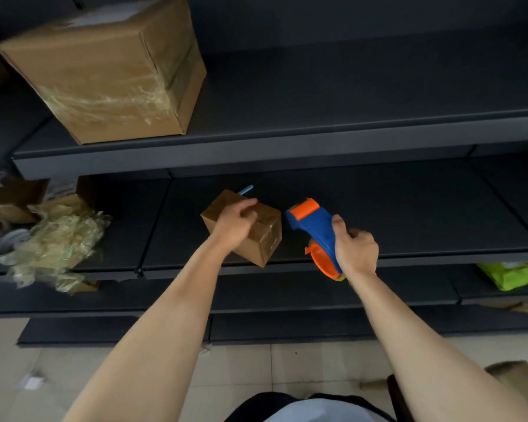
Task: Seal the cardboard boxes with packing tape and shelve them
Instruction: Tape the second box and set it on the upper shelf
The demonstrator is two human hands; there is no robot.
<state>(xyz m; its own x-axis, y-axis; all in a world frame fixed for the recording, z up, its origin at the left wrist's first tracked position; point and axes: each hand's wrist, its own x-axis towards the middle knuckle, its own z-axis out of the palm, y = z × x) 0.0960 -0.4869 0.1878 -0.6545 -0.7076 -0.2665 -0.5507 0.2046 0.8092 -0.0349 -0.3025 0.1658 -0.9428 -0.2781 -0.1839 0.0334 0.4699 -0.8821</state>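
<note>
Two boxes visible. Small box [265,236] sits tilted at the front of the middle shelf [409,214]. Left hand [233,223] grips its top from above, fingers curled over the far edge. Can't tell if a corner rests on the shelf or the box is lifted clear. Flaps are down; top looks glossy, likely some tape on, but too blurred to confirm. Right hand [357,249] wraps the handle of the tape gun [314,226] just right of the box, roller end aimed at it, not touching. Judgement: mid-seal on the small box, with a strip to run or finish, then shelve. Big box [110,74] on the upper shelf [317,86] is closed with tape across its front, so it reads as done. Wad of used tape [58,239] far left, green packet [509,275] lower right.
</note>
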